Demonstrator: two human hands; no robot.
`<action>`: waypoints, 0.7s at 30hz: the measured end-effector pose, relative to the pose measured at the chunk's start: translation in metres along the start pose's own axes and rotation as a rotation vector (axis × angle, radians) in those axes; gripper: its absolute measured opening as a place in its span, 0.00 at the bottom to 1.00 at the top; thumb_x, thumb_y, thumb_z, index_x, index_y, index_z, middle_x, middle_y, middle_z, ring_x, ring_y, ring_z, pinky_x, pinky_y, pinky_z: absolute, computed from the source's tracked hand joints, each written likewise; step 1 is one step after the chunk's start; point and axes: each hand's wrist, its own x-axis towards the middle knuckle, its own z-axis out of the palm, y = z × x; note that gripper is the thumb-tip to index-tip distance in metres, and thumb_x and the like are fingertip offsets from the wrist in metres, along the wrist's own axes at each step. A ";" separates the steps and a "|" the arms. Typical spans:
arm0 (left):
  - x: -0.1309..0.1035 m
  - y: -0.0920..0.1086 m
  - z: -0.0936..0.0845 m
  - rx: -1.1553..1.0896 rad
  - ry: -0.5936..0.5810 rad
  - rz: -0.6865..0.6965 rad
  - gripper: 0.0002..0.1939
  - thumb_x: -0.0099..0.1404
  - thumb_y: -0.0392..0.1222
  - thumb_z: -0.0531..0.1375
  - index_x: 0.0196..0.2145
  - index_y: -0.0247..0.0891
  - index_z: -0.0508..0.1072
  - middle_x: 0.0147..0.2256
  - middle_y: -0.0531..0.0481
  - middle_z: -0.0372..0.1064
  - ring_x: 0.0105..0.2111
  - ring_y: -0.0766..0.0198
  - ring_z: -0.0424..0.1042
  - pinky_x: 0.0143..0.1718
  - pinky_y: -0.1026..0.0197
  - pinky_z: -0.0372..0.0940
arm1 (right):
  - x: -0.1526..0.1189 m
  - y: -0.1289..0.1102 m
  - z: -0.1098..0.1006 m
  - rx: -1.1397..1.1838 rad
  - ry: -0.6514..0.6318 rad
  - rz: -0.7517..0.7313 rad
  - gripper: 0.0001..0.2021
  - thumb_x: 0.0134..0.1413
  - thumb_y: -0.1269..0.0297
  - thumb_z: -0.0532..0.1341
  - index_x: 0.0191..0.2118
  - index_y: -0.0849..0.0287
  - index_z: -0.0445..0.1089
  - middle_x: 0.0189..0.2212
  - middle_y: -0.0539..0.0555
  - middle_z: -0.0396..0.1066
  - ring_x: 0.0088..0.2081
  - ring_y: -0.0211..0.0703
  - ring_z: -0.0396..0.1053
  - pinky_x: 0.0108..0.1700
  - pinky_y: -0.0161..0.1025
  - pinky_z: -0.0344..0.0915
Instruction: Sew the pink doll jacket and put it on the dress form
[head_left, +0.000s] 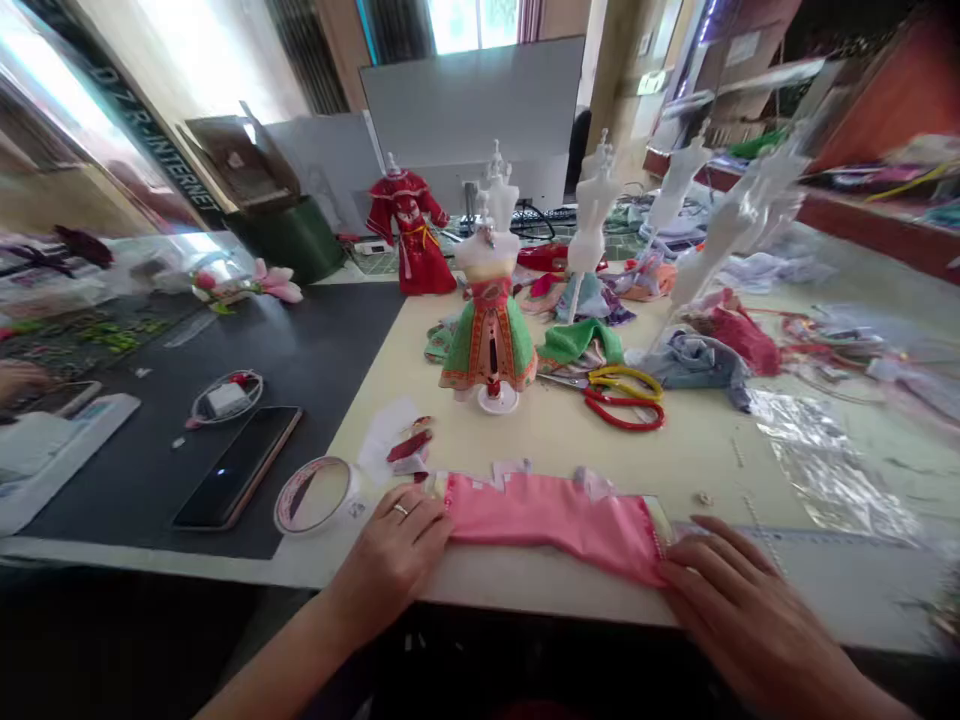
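A strip of pink fabric (547,515) lies across the front edge of the table, with small beads or trim along both short ends. My left hand (401,550), a ring on one finger, holds its left end with the fingers closed. At the right end, my right hand (720,570) has its fingers pressed together on the fabric's corner. Beneath the right side runs a clear ruler (825,545). Dark red and white scraps (411,448) lie just beyond my left hand. Behind the strip stands a small dress form in a green and orange skirt (465,350).
Red and yellow scissors (626,397) lie right of the skirted form. A tape roll (313,495) and a phone (240,468) are at left. White mannequins (596,215), a red dress (414,235) and fabric pieces stand or lie behind. Another person's hand (22,380) shows at far left.
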 end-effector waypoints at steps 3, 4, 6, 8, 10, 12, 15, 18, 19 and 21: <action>-0.001 0.002 -0.002 0.005 0.031 -0.005 0.08 0.61 0.25 0.53 0.34 0.31 0.71 0.33 0.44 0.67 0.37 0.58 0.63 0.46 0.48 0.61 | 0.000 -0.001 -0.001 -0.022 0.006 -0.005 0.11 0.57 0.76 0.52 0.40 0.62 0.69 0.35 0.55 0.68 0.42 0.46 0.65 0.57 0.54 0.51; -0.001 0.003 -0.002 0.008 0.036 -0.007 0.09 0.61 0.25 0.53 0.34 0.31 0.71 0.33 0.45 0.67 0.37 0.58 0.63 0.46 0.48 0.61 | 0.000 -0.001 -0.002 -0.025 0.010 -0.008 0.11 0.57 0.76 0.52 0.40 0.62 0.69 0.35 0.55 0.68 0.42 0.46 0.65 0.57 0.54 0.51; 0.000 0.003 -0.002 0.011 0.042 -0.014 0.09 0.61 0.25 0.53 0.34 0.32 0.71 0.33 0.45 0.67 0.37 0.59 0.64 0.46 0.48 0.61 | 0.002 -0.001 -0.004 -0.028 0.019 -0.016 0.10 0.57 0.76 0.52 0.40 0.62 0.69 0.35 0.55 0.68 0.41 0.46 0.66 0.57 0.53 0.51; 0.002 0.001 -0.001 0.021 0.040 -0.011 0.09 0.61 0.26 0.53 0.34 0.32 0.71 0.33 0.45 0.68 0.37 0.59 0.65 0.46 0.48 0.62 | 0.004 -0.002 -0.006 -0.019 0.023 -0.023 0.10 0.57 0.76 0.52 0.39 0.61 0.69 0.34 0.55 0.68 0.40 0.45 0.66 0.57 0.53 0.52; 0.004 -0.001 0.000 0.046 0.043 0.002 0.08 0.61 0.26 0.53 0.34 0.32 0.71 0.33 0.45 0.68 0.38 0.58 0.65 0.46 0.49 0.62 | 0.005 -0.005 -0.008 0.001 0.027 -0.024 0.10 0.57 0.76 0.52 0.38 0.61 0.69 0.32 0.54 0.67 0.38 0.43 0.66 0.56 0.52 0.53; 0.006 -0.003 0.001 0.078 0.051 0.021 0.08 0.61 0.27 0.53 0.34 0.32 0.71 0.34 0.44 0.69 0.38 0.58 0.66 0.46 0.49 0.62 | 0.006 -0.008 -0.009 0.019 0.024 -0.016 0.10 0.56 0.77 0.52 0.38 0.61 0.68 0.32 0.54 0.67 0.37 0.42 0.65 0.55 0.51 0.54; 0.007 -0.004 0.000 0.102 0.058 0.045 0.07 0.62 0.28 0.53 0.34 0.33 0.71 0.34 0.45 0.69 0.38 0.58 0.67 0.46 0.49 0.62 | 0.006 -0.013 -0.011 0.010 0.035 0.003 0.09 0.55 0.77 0.54 0.39 0.61 0.68 0.33 0.54 0.67 0.38 0.43 0.65 0.55 0.52 0.55; 0.006 -0.004 -0.001 0.098 0.075 0.056 0.05 0.62 0.31 0.56 0.36 0.33 0.71 0.34 0.45 0.70 0.39 0.56 0.67 0.45 0.49 0.62 | 0.005 -0.014 -0.013 -0.001 0.055 0.013 0.08 0.54 0.75 0.56 0.40 0.63 0.67 0.34 0.55 0.67 0.38 0.44 0.65 0.53 0.52 0.57; 0.006 -0.004 -0.001 0.094 0.077 0.059 0.05 0.61 0.31 0.56 0.36 0.33 0.70 0.34 0.45 0.70 0.39 0.56 0.68 0.45 0.48 0.62 | 0.005 -0.013 -0.014 0.003 0.049 0.018 0.07 0.54 0.75 0.56 0.40 0.63 0.67 0.33 0.55 0.67 0.37 0.44 0.65 0.53 0.52 0.57; 0.005 -0.004 -0.001 0.087 0.077 0.062 0.06 0.61 0.31 0.57 0.37 0.33 0.70 0.35 0.45 0.70 0.39 0.56 0.68 0.45 0.48 0.62 | 0.005 -0.013 -0.015 0.018 0.026 0.037 0.06 0.55 0.75 0.56 0.38 0.62 0.68 0.32 0.54 0.66 0.36 0.43 0.65 0.53 0.52 0.56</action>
